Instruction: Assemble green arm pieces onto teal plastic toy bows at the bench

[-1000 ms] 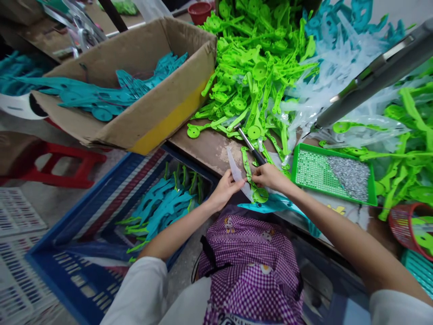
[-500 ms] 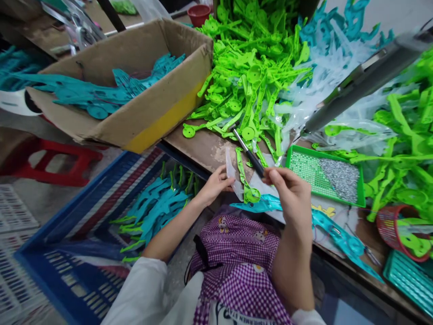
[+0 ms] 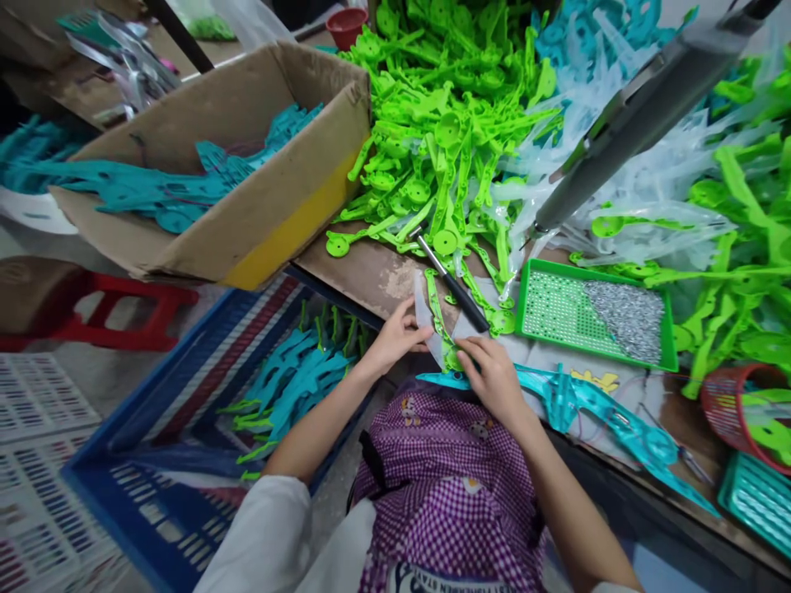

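My left hand (image 3: pixel 400 338) pinches a thin translucent white plastic piece (image 3: pixel 423 306) between thumb and fingers. Beside that piece a bright green plastic part (image 3: pixel 433 306) stands nearly lengthwise, its round end low down. My right hand (image 3: pixel 494 375) has its fingertips closed at this round end, which they partly cover. A small hammer (image 3: pixel 461 301) with a black handle lies just above my right hand, its metal head among the green parts. Under my right hand and out to the right stretches a long teal plastic part (image 3: pixel 618 420) along the table's front edge.
A green tray (image 3: pixel 549 317) holds small silvery pieces. A heap of green parts (image 3: pixel 445 148) covers the back. A grey power screwdriver (image 3: pixel 618 123) hangs at upper right. The cardboard box (image 3: pixel 297 198) and blue crate (image 3: pixel 117 494) with teal parts are left; a red basket (image 3: pixel 729 403) is right.
My right hand has left the hammer's handle end and moved down and left to the green part. The hammer now lies on the table. My left hand still holds the white piece.
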`<act>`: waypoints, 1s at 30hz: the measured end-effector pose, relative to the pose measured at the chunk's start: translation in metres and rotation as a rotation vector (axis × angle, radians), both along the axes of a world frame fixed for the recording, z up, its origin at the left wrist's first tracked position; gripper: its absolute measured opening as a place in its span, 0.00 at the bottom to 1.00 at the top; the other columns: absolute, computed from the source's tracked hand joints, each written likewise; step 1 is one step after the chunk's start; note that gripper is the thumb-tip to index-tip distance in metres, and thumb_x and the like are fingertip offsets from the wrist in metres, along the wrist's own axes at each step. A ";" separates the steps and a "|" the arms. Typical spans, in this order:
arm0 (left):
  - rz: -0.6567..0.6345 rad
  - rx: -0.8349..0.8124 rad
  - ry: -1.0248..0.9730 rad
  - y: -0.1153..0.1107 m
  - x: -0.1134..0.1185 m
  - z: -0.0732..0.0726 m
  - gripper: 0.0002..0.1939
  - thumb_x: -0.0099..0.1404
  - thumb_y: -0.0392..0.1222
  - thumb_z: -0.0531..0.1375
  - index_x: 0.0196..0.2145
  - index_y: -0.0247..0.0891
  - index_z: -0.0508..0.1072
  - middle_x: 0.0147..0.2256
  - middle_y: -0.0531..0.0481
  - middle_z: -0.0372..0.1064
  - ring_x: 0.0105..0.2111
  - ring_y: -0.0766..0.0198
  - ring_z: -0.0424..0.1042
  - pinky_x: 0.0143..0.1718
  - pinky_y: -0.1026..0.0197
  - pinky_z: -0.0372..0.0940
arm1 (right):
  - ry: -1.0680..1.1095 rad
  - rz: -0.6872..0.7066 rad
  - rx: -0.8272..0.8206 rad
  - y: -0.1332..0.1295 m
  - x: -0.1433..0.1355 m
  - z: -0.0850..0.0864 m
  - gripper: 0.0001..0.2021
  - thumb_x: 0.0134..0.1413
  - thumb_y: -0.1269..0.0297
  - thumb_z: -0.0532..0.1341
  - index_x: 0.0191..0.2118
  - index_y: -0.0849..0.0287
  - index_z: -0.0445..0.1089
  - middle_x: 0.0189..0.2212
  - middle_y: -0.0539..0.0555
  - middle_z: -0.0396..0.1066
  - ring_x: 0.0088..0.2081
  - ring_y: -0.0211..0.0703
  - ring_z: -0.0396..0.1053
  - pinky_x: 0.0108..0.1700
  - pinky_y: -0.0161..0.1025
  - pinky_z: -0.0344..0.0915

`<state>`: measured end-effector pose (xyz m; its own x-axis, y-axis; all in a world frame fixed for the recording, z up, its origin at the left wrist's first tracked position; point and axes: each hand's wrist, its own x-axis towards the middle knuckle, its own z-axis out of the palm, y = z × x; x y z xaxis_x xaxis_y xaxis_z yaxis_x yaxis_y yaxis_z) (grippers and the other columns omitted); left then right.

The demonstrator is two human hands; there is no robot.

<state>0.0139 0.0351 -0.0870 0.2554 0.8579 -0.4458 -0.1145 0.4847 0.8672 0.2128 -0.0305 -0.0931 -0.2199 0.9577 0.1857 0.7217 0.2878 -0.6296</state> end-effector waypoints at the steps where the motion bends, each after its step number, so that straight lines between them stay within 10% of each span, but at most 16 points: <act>1: -0.005 0.000 0.009 0.000 0.001 0.000 0.46 0.51 0.43 0.70 0.63 0.42 0.53 0.35 0.52 0.67 0.30 0.65 0.73 0.31 0.60 0.73 | -0.016 0.008 0.022 0.000 0.000 -0.001 0.15 0.64 0.61 0.52 0.51 0.57 0.70 0.42 0.57 0.73 0.44 0.47 0.69 0.46 0.46 0.64; 17: -0.108 0.031 0.146 -0.014 -0.006 0.003 0.56 0.54 0.42 0.69 0.68 0.49 0.35 0.30 0.56 0.66 0.25 0.68 0.72 0.28 0.63 0.72 | -0.252 0.156 0.089 -0.002 -0.001 0.003 0.17 0.63 0.67 0.52 0.54 0.56 0.68 0.43 0.54 0.73 0.42 0.45 0.65 0.43 0.45 0.57; 30: -0.254 0.136 0.421 -0.005 -0.017 0.009 0.53 0.54 0.49 0.68 0.68 0.38 0.42 0.25 0.53 0.72 0.24 0.64 0.72 0.28 0.62 0.68 | -0.216 0.157 0.106 0.002 0.000 0.003 0.17 0.62 0.67 0.53 0.53 0.54 0.69 0.40 0.54 0.73 0.41 0.45 0.65 0.45 0.45 0.56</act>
<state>-0.0029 0.0297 -0.0780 0.2860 0.8492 -0.4439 0.3651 0.3318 0.8699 0.2125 -0.0288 -0.0906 -0.4089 0.8867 0.2158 0.7771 0.4623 -0.4270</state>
